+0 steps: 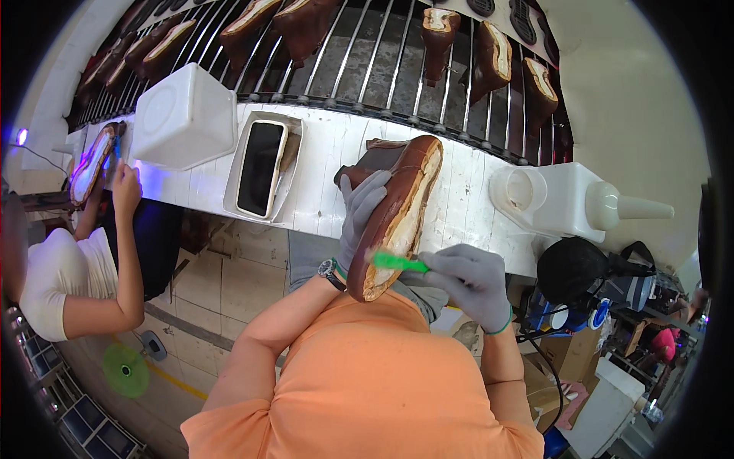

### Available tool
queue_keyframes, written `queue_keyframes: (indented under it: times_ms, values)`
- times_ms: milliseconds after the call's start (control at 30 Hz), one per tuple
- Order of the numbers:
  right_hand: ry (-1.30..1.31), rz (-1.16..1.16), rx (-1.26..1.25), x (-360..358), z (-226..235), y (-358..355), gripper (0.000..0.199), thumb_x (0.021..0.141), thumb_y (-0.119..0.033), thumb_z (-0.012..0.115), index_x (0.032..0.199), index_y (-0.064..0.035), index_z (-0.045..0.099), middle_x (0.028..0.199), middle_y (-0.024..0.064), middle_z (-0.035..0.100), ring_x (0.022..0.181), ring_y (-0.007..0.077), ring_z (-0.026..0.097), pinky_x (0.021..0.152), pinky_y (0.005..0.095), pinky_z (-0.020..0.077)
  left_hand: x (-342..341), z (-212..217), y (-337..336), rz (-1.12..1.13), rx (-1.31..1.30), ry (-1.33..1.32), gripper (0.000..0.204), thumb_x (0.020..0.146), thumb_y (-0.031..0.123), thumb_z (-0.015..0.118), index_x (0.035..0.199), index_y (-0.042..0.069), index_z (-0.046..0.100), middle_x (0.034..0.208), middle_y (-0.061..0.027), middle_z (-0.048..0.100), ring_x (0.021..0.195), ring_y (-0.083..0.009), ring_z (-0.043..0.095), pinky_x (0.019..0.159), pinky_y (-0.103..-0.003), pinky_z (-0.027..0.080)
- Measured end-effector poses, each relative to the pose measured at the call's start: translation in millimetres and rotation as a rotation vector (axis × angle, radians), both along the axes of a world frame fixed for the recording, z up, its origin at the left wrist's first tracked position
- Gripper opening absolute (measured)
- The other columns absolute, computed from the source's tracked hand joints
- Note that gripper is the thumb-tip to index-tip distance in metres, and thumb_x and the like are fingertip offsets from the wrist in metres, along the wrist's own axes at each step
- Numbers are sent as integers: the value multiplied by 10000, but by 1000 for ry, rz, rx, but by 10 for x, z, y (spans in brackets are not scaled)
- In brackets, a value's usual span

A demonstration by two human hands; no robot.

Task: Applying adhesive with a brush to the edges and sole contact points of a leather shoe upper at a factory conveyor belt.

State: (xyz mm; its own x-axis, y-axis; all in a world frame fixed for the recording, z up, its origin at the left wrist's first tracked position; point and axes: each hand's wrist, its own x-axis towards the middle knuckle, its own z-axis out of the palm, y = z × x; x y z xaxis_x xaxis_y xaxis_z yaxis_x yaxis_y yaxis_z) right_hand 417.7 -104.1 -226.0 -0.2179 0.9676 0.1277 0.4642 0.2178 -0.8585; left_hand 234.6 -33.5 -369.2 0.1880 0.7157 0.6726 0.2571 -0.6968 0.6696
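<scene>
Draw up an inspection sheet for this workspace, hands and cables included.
Surface: white bench, scuffed.
Job's things: brown shoe, pale underside exposed; green brush at its near end, contact unclear.
Clutter: phone in white tray; white boxy container; white nozzled bottle.
Hands: left gloved hand holds the shoe; right gloved hand grips the brush.
Cables: black cable at right.
Surroundings: metal-barred rack bearing brown footwear; co-worker at left.
</scene>
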Motion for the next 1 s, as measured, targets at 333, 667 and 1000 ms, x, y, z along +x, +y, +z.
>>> queue_keyframes:
  times_ms: [333,667,1000]
  values:
    - [50,-559,-386,96,-242,92,178,844,-65,715,1014,-23,747,715,-19,613,620,49,447,542,221,342,61,-31,34,41,27,-51,764,760,148,797,1378,106,348,1382,-142,452,1287,-308,460,1141,-575,172]
    - [207,-373,-191,-134,90,13,200,792,-10,728,991,0,746,781,61,673,666,79,570,591,227,427,44,252,64,-67,-78,-27,668,774,187,778,1350,69,460,1342,-132,487,1232,-304,467,1085,-481,289]
    - [190,-172,-92,-51,420,-87,220,777,-6,755,994,-36,742,800,90,689,657,148,636,591,252,478,-234,896,8,-169,-164,458,771,737,372,787,1395,118,478,1343,-77,514,1207,-276,494,1092,-560,177]
